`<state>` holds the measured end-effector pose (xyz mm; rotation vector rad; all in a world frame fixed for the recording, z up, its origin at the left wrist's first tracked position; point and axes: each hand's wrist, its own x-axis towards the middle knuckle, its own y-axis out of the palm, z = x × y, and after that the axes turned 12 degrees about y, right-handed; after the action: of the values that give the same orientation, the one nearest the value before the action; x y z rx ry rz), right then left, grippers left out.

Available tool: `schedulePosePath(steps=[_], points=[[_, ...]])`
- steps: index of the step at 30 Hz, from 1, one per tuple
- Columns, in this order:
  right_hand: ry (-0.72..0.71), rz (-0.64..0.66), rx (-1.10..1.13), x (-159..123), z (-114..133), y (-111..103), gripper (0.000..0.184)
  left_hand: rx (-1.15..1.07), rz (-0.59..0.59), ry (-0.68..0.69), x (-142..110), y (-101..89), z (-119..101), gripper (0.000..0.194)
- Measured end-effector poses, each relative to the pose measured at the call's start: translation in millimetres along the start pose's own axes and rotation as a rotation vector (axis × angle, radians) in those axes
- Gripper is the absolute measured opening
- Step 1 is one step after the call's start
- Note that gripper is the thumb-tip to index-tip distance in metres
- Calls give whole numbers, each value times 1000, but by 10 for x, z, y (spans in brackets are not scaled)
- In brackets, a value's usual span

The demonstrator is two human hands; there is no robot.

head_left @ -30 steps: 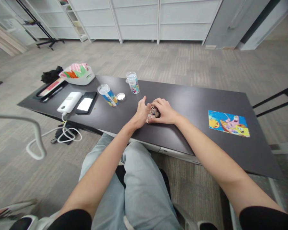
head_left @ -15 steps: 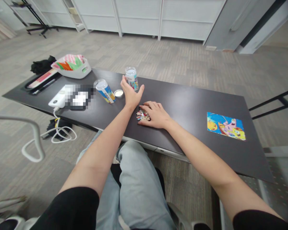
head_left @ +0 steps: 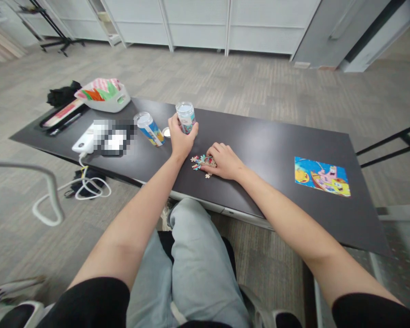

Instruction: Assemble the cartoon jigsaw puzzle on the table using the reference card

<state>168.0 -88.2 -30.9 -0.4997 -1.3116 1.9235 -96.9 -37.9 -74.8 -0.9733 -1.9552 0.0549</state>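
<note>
My left hand [head_left: 181, 142] is wrapped round the lower part of a clear jar [head_left: 186, 111] with a printed label, thumb on its right side. My right hand [head_left: 222, 160] rests on the table, its fingers and thumb curled round part of a small heap of jigsaw puzzle pieces [head_left: 198, 161]. Some pieces spill out to the left and in front of the thumb, and others are hidden under the palm. Left of the jar stand a second jar [head_left: 150, 130] with a blue and yellow label and a small round lid [head_left: 166, 132], partly covered by my left hand.
On the right of the dark table [head_left: 259, 150] lies a blue cartoon picture [head_left: 323, 176]. To the left are a white power bank [head_left: 85, 140] with a cable, a blurred-out device [head_left: 114, 139], a black tray [head_left: 63, 116] and a white basket [head_left: 111, 104] of colourful packets.
My left hand has closed round the jar, which now sits slightly nearer me. My right hand has drawn its fingers in over the pieces, and more of them show at the left.
</note>
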Motion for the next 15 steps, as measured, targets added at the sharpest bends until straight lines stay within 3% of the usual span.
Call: schedulePosePath(steps=[3, 6, 10, 15], points=[[-19, 1, 1, 3, -26, -10, 33, 31, 47, 68, -202, -312, -90, 75], [-37, 28, -12, 1, -40, -25, 24, 57, 107, 98, -330, -498, -177, 82], [-49, 57, -13, -12, -51, -59, 20, 86, 114, 54, -376, -527, -279, 84], [-6, 73, 12, -36, -77, -109, 14, 122, 144, 111, -391, -510, -411, 82]])
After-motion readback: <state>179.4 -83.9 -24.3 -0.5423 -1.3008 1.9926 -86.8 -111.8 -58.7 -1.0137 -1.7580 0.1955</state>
